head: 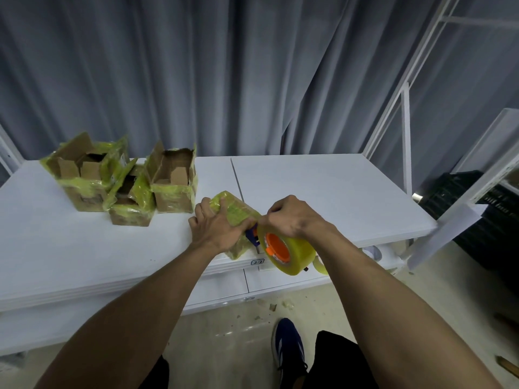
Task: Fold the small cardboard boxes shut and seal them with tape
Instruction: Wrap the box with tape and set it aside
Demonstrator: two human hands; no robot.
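A small cardboard box (pixel 238 211), closed and wrapped in yellowish tape, sits near the front edge of the white table (pixel 323 192). My left hand (pixel 216 227) presses down flat on its top. My right hand (pixel 295 217) grips a tape dispenser (pixel 280 248) with an orange core and a thick roll of clear yellowish tape, held against the box's right end. At the back left stand three open tape-covered boxes: one at the far left (pixel 81 178), a smaller one in the middle (pixel 129 203), one to the right (pixel 175 183).
Grey curtains hang behind the table. A white metal frame (pixel 404 130) rises at the right, with a black crate (pixel 483 214) behind it. Another tape roll (pixel 321 265) sits on a lower shelf. Tape scraps litter the floor near my blue shoe (pixel 288 343).
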